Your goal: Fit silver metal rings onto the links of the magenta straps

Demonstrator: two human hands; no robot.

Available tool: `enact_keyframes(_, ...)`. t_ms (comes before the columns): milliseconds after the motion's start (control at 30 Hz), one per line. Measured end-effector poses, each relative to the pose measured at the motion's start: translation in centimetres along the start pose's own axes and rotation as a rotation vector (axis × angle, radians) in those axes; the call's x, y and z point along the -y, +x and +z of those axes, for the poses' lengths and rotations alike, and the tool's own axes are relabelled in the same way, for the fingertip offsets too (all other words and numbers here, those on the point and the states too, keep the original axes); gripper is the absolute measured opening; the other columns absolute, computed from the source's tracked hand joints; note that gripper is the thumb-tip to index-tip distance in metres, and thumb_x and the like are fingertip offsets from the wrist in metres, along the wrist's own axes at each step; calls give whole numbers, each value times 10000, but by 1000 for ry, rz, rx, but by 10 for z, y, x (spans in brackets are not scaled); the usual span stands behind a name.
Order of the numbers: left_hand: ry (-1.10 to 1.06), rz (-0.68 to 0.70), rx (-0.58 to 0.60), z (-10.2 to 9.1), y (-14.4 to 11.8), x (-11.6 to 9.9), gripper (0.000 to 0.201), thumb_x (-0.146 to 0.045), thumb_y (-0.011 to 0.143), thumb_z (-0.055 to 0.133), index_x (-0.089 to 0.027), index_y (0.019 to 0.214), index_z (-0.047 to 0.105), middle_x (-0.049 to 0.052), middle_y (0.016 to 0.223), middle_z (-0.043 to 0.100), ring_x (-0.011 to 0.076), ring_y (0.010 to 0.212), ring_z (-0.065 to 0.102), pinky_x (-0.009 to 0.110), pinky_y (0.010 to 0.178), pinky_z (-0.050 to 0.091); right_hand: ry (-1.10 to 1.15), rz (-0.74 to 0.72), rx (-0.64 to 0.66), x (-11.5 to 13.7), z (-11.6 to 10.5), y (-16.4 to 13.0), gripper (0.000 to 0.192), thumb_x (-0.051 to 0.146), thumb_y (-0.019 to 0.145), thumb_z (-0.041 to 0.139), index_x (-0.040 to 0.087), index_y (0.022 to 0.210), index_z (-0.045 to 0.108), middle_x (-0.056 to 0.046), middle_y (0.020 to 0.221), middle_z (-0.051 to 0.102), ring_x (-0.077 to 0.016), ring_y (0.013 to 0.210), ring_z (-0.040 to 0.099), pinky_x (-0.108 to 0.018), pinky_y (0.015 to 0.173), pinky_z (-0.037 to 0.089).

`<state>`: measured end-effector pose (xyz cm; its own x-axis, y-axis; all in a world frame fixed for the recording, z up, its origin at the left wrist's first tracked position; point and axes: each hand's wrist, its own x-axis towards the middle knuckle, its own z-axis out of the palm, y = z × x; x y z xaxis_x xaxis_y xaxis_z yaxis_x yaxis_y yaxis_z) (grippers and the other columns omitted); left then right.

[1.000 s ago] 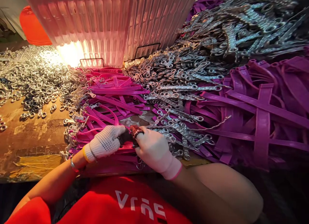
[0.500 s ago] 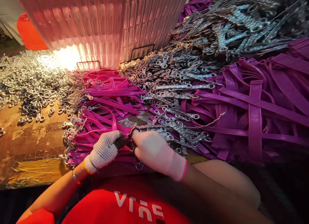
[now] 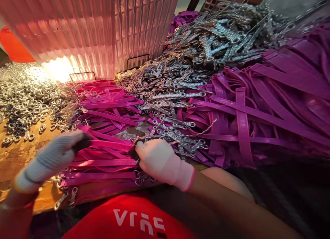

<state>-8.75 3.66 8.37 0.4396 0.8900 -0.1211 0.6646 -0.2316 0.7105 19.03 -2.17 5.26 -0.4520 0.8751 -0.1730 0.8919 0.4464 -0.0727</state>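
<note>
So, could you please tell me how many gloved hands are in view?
2: the left hand, blurred, over the pink straps at lower left; the right hand at centre, pinching a metal chain link.

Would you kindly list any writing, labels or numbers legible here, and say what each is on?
White lettering on the red shirt: seen from above and cut off by the frame edge, it looks like "VIAS" or similar; not surely readable.
Nothing readable on the pink straps, the purple straps, the metal chain links or either glove.

One head-worn camera looks forward and down, close over a seemingly cluttered table (image 3: 18,156).
</note>
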Motion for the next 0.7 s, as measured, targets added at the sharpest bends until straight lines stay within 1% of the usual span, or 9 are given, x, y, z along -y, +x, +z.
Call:
enact_keyframes(67, 200, -33, -63, -25, -12, 14, 221, -337, 823, 584, -263, 966, 735, -51, 943, 745, 177, 820, 648, 323, 846, 509, 20, 29, 18, -5, 1, -5, 189, 148, 817, 516, 149, 962, 637, -101, 762, 703, -240, 685, 662, -317, 532, 306)
enact_keyframes(133, 220, -77, -90, -32, -23, 27, 275, -304, 845, 551, -272, 1067, 710, -66, 1058, 736, 193, 938, 652, 376, 936, 487, 36, -2, 23, -11, 0, -6, 138, 158, 793, 558, 164, 883, 662, -102, 813, 703, -248, 749, 652, -326, 583, 339)
enact_keyframes(200, 89, -126, -133, -19, -31, 31, 315, -292, 854, 571, -253, 1147, 681, -22, 1119, 721, 191, 946, 651, 330, 880, 516, 36, -27, -24, -26, -4, 1, 95, 177, 789, 590, 162, 824, 678, -121, 903, 700, -253, 826, 632, -332, 649, 367)
enact_keyframes(267, -162, -215, -197, 7, -31, 24, 334, -360, 879, 589, -223, 1175, 661, 37, 1050, 724, 132, 711, 621, 219, 620, 507, 6, 31, -131, -53, -10, 17, 122, 172, 813, 579, 138, 851, 691, -147, 982, 690, -248, 866, 607, -335, 696, 375)
enact_keyframes(300, -325, -288, -207, 21, -27, 17, 360, -429, 902, 565, -209, 1172, 657, 53, 968, 722, 85, 543, 523, 181, 472, 414, -31, 96, -193, -70, -11, 28, 157, 143, 831, 548, 123, 885, 695, -157, 1009, 685, -247, 885, 598, -337, 713, 373)
enact_keyframes(400, -966, -444, -68, 55, -7, -8, 585, -643, 896, 461, -143, 1133, 654, 104, 918, 697, 24, 400, 317, 165, 350, 217, -193, 279, -275, -124, -8, 67, 188, 128, 825, 554, 68, 919, 705, -199, 1010, 682, -288, 953, 575, -359, 711, 343)
enact_keyframes(500, -1338, -550, 200, 70, 12, -22, 667, -680, 833, 520, -112, 1159, 650, 186, 1103, 665, 103, 564, 545, 163, 369, 285, -217, 275, -316, -159, 6, 97, 266, 90, 864, 446, 29, 858, 704, -204, 995, 678, -251, 1009, 559, -382, 730, 306)
enact_keyframes(600, -1421, -579, 261, 75, 15, -22, 561, -558, 810, 615, -137, 1179, 653, 186, 1212, 630, 164, 759, 626, 156, 414, 354, -183, 249, -341, -176, 20, 106, 368, 107, 898, 344, 36, 779, 686, -204, 958, 672, -206, 983, 566, -393, 705, 300)
enact_keyframes(700, -1327, -575, 187, 79, 9, -18, 424, -324, 773, 695, -139, 1152, 650, 144, 1083, 666, 115, 703, 609, 141, 415, 320, -152, 273, -381, -180, 25, 103, 213, 75, 810, 471, 83, 721, 665, -215, 937, 674, -238, 960, 583, -372, 693, 330)
